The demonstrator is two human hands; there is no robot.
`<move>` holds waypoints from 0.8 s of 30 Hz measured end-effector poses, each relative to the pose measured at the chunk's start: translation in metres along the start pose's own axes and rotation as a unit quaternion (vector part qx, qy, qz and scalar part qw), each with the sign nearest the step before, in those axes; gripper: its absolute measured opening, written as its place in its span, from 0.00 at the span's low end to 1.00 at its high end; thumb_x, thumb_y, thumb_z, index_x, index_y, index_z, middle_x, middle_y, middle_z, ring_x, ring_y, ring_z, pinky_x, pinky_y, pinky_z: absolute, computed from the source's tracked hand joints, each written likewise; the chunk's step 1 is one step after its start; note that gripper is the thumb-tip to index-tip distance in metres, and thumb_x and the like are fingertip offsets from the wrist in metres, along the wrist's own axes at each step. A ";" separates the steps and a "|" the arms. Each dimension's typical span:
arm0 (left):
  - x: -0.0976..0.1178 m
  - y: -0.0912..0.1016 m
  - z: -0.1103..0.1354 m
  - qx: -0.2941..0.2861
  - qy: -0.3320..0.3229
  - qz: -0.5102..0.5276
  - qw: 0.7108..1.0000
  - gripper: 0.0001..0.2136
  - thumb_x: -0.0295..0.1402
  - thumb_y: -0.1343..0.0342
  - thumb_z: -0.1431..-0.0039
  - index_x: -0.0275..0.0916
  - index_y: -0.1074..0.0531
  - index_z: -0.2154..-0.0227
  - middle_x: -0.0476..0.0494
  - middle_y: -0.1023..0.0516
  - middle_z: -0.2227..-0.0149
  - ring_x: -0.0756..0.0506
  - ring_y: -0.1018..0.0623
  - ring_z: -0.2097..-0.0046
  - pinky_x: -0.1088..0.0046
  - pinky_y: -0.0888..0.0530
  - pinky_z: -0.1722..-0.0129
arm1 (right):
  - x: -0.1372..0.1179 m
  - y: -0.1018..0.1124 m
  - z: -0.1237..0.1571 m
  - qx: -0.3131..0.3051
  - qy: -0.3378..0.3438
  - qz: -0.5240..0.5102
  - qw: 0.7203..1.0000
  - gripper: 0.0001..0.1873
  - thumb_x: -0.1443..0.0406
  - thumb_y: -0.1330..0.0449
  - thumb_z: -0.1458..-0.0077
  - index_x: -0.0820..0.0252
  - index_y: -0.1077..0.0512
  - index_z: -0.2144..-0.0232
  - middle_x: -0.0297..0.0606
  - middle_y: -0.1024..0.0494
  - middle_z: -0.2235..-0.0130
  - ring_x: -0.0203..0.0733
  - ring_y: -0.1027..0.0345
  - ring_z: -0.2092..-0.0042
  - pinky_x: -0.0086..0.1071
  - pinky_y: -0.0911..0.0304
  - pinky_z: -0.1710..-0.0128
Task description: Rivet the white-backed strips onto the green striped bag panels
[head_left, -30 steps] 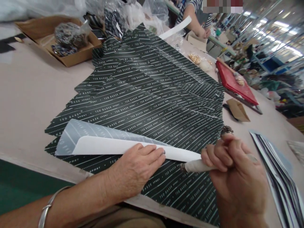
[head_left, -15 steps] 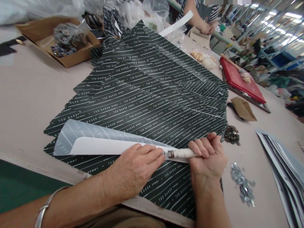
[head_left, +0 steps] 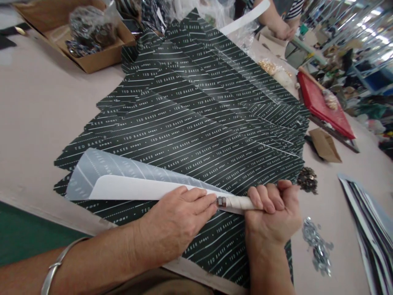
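Note:
My left hand (head_left: 181, 217) lies with fingers stretched out and flat on a white strip (head_left: 129, 189). The strip rests on a translucent sheet (head_left: 92, 172) whose left end curls up. In my closed right hand (head_left: 273, 209) is a tool with a white, wrapped handle (head_left: 239, 202) and a metal collar (head_left: 221, 201). This collar sits right beside my left fingertips; the tool's working end is hidden around there. Beneath everything spreads a stack of dark green sheets (head_left: 172, 123) with white stripes and lettering.
Bagged metal parts fill a cardboard box (head_left: 101, 61) at the back left. To the right are a red slab (head_left: 325, 104), a brown paper piece (head_left: 325, 145), loose silver pieces (head_left: 317, 246) and layered strips (head_left: 365, 229). Another person's hands (head_left: 284, 30) are at the far side.
The whole view has shifted slightly, so most far things sit higher or further right. Both hands keep nearly the same hold and position on the strip and tool.

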State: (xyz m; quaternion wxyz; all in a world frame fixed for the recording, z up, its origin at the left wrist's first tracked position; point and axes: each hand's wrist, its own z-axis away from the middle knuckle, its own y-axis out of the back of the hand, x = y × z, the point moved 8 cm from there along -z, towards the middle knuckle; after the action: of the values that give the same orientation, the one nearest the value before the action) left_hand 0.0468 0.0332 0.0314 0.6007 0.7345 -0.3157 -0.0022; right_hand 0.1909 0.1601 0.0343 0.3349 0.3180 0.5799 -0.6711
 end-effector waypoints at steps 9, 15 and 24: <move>-0.001 0.009 -0.001 0.020 0.008 0.006 1.000 0.15 0.28 0.58 0.28 0.38 0.32 0.45 0.50 0.29 0.42 0.45 0.30 0.44 0.65 0.26 0.53 | -0.020 -0.043 0.028 -0.140 0.104 0.059 0.983 0.12 0.60 0.42 0.36 0.57 0.23 0.68 0.20 0.51 0.85 0.28 0.59 0.86 0.22 0.45 0.86; -0.001 0.009 -0.002 0.015 0.005 0.004 1.000 0.15 0.28 0.57 0.29 0.38 0.33 0.44 0.49 0.29 0.42 0.45 0.29 0.44 0.65 0.26 0.51 | -0.020 -0.024 0.015 -0.095 0.086 0.037 0.991 0.09 0.61 0.39 0.39 0.57 0.23 0.69 0.19 0.52 0.85 0.28 0.62 0.87 0.21 0.45 0.87; -0.001 0.009 -0.003 0.016 0.014 0.010 1.000 0.15 0.28 0.59 0.28 0.37 0.32 0.45 0.49 0.29 0.42 0.45 0.30 0.45 0.65 0.27 0.54 | -0.016 -0.045 0.027 -0.159 0.100 0.097 0.977 0.12 0.59 0.43 0.34 0.56 0.23 0.66 0.19 0.53 0.84 0.28 0.59 0.86 0.22 0.48 0.86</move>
State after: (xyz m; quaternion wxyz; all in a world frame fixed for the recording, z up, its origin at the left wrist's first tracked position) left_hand 0.0430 0.0353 0.0394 0.5934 0.7406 -0.3148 0.0192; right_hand 0.1627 0.1391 0.0762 0.3849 0.3808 0.6764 -0.4993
